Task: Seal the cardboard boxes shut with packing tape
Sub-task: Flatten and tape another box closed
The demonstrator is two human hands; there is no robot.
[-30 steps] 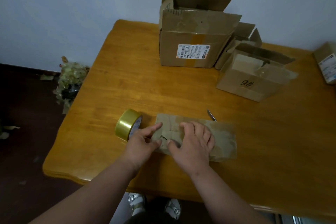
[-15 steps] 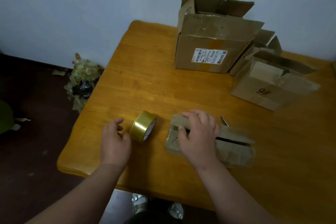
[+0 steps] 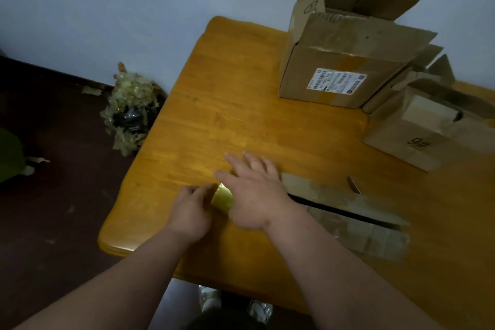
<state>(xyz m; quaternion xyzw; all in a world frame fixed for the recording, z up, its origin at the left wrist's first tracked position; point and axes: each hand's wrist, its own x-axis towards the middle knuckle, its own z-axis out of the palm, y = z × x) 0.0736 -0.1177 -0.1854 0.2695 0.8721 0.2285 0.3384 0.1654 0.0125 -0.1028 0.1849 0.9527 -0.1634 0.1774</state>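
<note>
dim, flat indoor light, no clear source and no hard shadows. soft glare on the glossy orange-brown wooden table (image 3: 241,120) around its middle, darker toward the near edge. motion blur over the right hand (image 3: 254,195), fingers smeared. wide-angle bending at the edges, stretching the open brown cardboard box with the white label (image 3: 345,61). murky, grainy dark maroon floor (image 3: 53,209) at left.

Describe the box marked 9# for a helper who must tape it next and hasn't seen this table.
On the wooden table, look to the far right, beside the tall labelled box. The 9# box is lower, flaps open, with "9#" handwritten on its front.
</note>
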